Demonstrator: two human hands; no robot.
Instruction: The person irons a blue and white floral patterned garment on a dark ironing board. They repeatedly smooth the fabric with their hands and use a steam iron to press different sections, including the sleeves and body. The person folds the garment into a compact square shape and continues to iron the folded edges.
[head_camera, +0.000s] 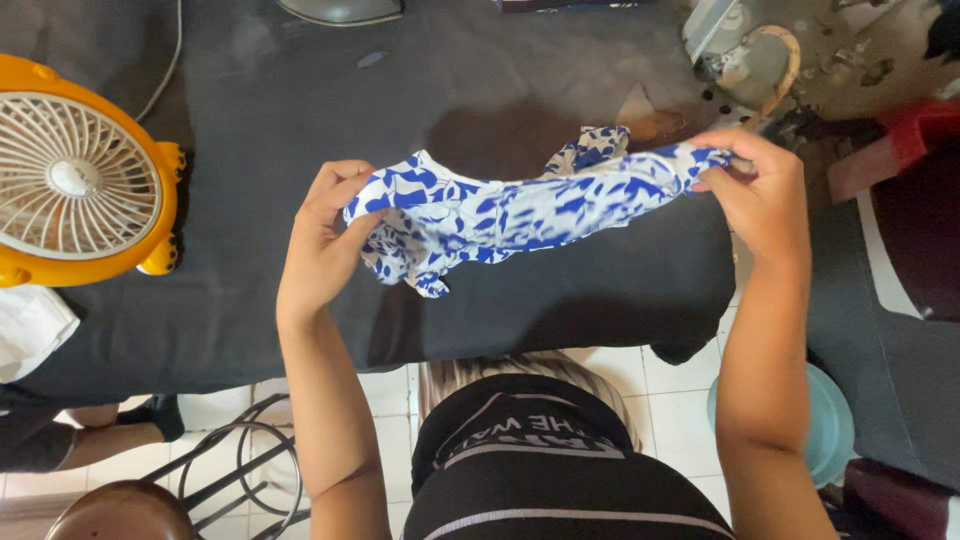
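Over dark table (300, 320), both hands stretch blue-white cloth (520, 210).

A blue-and-white patterned cloth (520, 205) stretches over the dark-covered worktop (300, 130), between the left hand (325, 240) at nine o'clock and right hand (760, 190) at three. A round orange plastic fan (80, 185) lies on the worktop further toward nine.

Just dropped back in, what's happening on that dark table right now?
A person holds a small blue-and-white patterned cloth garment stretched between both hands above a table covered in dark grey fabric. The left hand pinches one end and the right hand grips the other, so the garment hangs in the air, not lying flat. A round orange-and-white plastic fan sits on the table's left side.
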